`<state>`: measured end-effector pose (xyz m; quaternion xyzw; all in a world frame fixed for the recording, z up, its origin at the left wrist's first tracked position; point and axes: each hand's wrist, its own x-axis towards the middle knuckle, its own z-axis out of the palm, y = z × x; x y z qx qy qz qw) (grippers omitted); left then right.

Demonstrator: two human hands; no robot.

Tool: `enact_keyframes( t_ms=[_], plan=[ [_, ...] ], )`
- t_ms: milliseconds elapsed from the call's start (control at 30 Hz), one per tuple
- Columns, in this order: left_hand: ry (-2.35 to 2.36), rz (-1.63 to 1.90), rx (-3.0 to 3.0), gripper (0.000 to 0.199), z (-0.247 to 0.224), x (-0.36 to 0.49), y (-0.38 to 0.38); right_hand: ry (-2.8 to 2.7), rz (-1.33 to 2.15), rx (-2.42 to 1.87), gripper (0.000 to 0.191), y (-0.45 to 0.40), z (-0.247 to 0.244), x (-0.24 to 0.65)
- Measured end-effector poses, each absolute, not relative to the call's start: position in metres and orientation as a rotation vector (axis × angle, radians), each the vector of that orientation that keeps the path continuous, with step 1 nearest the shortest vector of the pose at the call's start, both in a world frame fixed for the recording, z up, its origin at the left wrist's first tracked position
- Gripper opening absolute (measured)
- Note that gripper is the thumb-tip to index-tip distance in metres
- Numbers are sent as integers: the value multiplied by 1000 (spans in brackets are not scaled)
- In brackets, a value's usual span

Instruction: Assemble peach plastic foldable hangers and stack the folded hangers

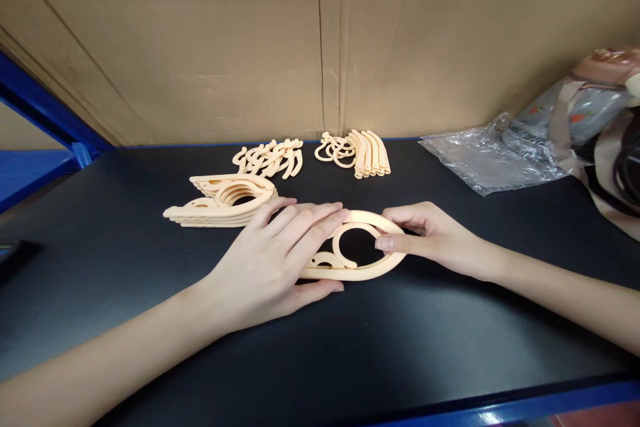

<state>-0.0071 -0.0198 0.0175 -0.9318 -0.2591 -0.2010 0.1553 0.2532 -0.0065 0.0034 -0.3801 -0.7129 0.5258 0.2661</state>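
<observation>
A cream plastic folding hanger (371, 272) is held between my two hands just above the black table, its rounded loop toward the right. My left hand (280, 253) lies over its left part, fingers along the far edge and thumb on the near side, hiding that end. With thumb and fingers, my right hand (425, 237) pinches the rounded right end. Inside the loop a curved hook (345, 250) shows. Just beyond my left hand rests a stack of similar folded hangers (215, 217).
Along the back of the black table (200, 353) lie a pile of loose curved hooks (270, 157), a few rings (335, 149) and a row of hanger arms (371, 153). At right are a clear plastic bag (493, 153) and a strapped bottle (583, 110). Cardboard (225, 40) stands behind.
</observation>
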Motion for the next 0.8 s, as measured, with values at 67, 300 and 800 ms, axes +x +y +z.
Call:
enact_keyframes(
  t_ms=[67, 300, 800],
  plan=[
    [-742, -574, -2667, 57, 17, -7, -21, -1925, 1431, -1022, 28, -7, 4, 253],
    [-766, -558, -2622, 47, 19, -5, -27, -1913, 1436, -963, 25, -8, 6, 254],
    [-1406, -592, -2637, 80, 93, -98, 33, -1718, 1390, -925, 35, 4, 2, 255]
  ],
)
